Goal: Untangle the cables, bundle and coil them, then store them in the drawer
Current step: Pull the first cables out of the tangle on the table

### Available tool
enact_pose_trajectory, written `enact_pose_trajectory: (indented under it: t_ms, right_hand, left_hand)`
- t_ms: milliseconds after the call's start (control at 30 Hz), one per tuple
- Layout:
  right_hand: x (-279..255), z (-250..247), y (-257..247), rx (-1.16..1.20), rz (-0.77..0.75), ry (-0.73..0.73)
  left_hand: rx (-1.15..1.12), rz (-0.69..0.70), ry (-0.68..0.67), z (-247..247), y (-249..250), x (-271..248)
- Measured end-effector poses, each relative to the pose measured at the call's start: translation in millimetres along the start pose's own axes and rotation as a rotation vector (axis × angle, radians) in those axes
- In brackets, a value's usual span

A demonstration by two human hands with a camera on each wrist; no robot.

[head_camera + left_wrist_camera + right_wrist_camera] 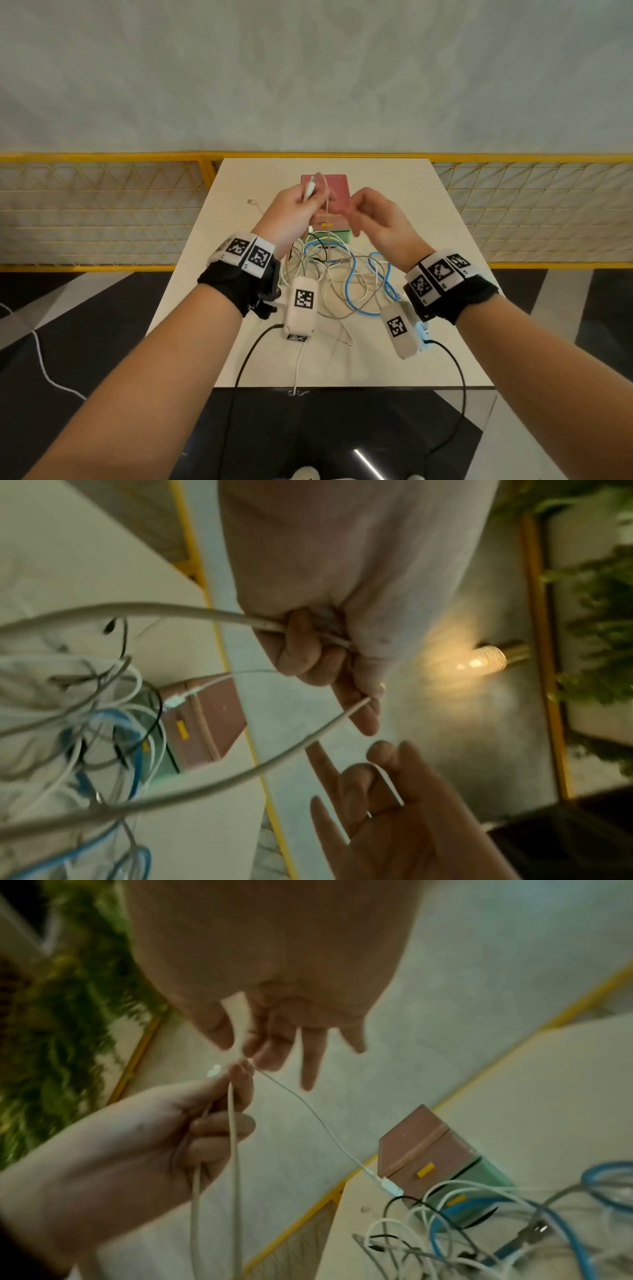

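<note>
My left hand (291, 212) is raised over the table and grips a doubled beige cable (234, 1137), its white plug (214, 1070) sticking out above the fingers (308, 653). A thin white cable (318, 1121) runs from that hand down to a plug (390, 1185) by the pink-and-green drawer box (337, 192). My right hand (373, 216) hovers just right of the left, fingers loosely spread; the thin strand passes between its thumb and forefinger (263, 1053), which stand slightly apart. A tangle of white, grey, blue and black cables (346, 274) lies on the table below both hands.
The white table (411, 222) is small, with a yellow mesh railing (102, 157) behind and beside it. A loose white plug (251, 202) lies left of the box. One white cable (298, 370) hangs over the front edge. Black leads trail from both wrist units.
</note>
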State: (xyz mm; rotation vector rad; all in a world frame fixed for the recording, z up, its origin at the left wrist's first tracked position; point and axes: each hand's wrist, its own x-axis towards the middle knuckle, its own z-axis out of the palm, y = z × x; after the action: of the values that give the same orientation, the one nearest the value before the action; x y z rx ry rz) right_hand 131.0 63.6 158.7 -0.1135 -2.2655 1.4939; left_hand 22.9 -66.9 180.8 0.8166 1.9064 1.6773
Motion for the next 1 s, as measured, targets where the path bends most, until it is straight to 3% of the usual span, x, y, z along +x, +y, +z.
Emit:
enact_pose_trajectory:
  t_ms: [67,133,200,300,367,433,533,633,700,1000]
  right_hand:
    - [7.9,1.8,1.0,0.052,0.152,0.107]
    - [13.6,5.3,-2.9,0.189,0.281,0.047]
    - [17.2,9.1,-9.9,0.41,0.333,0.038]
    - [23.2,6.9,-17.8,0.627,0.364,0.145]
    - [24.7,3.5,-19.9,0.574,0.357,0.181]
    - [21.6,2.1,-19.8,0.45,0.314,0.159]
    - [7.7,10.5,-15.9,0.294,0.267,0.001]
    - [-9.3,27.9,-4.6,0.066,0.253,-0.16]
    - [-17.6,36.0,1.4,-0.022,0.271,-0.185]
    - [-29.1,34.4,7.9,-0.164,0.269,-0.248]
  left_hand:
    - [0.165,0.076,-0.073,1.7,-2.3,-4.8]
    - [0.308,0.105,-0.22,5.2,-10.6,-10.1]
    - [0.367,0.097,-0.317,9.4,-22.7,-19.3]
    - [0.375,0.06,-0.369,13.8,-52.0,-35.0]
    - [0.377,0.021,-0.351,11.3,-69.9,-40.4]
    - [0.278,-0.041,-0.231,6.9,-73.2,-40.5]
    - [-0.021,-0.127,-0.063,1.9,-55.2,-32.0]
    - [-0.354,-0.136,-0.03,1.0,-29.0,-20.3]
    - [-0.483,-0.111,-0.001,1.7,-15.2,-13.6]
    - [-0.544,0.022,0.051,-10.3,-2.6,-8.2]
